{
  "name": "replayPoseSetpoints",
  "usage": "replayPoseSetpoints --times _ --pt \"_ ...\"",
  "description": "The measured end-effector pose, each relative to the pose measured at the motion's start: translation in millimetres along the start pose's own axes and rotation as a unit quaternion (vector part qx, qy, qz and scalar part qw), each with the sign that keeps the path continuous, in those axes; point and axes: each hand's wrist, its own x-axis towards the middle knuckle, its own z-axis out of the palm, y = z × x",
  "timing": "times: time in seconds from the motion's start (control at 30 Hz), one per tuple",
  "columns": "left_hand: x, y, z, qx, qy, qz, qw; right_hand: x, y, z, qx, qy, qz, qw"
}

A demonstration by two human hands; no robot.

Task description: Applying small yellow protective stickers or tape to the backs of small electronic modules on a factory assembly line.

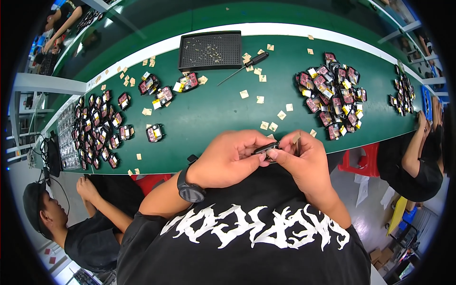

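Note:
Close to my chest, at the near edge of the table, both my hands are closed on one small black device (266, 148). My left hand (227, 160), with a black watch (191, 191) on its wrist, pinches the device's left side between thumb and fingers. The thumb of my right hand (306, 164) presses on the device's right end. A thin tan and grey piece (298, 142) stands up between the fingers of that hand; its kind is unclear. Much of the device is covered by my fingers.
Open black devices with red boards lie in a right pile (335, 97), a left group (97, 126) and a far-right cluster (403, 92). A black tray (210, 51) of small parts, a screwdriver (244, 68) and tan paper squares (260, 99) lie beyond. People sit at both sides.

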Motion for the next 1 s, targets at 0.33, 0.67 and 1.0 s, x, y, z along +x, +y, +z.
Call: replayPoseSetpoints --times 0.33,0.67,1.0 --pt "1 14 8 -0.144 0.073 -0.06 0.985 -5 0 -9 -0.12 0.032 -0.223 0.967" --pt "-13 26 8 0.147 0.04 0.02 0.988 -4 -4 4 -0.397 0.016 -0.498 0.771" --pt "-8 25 10 0.306 0.028 0.112 0.945 -3 -4 6 -0.485 -0.01 -0.508 0.712"
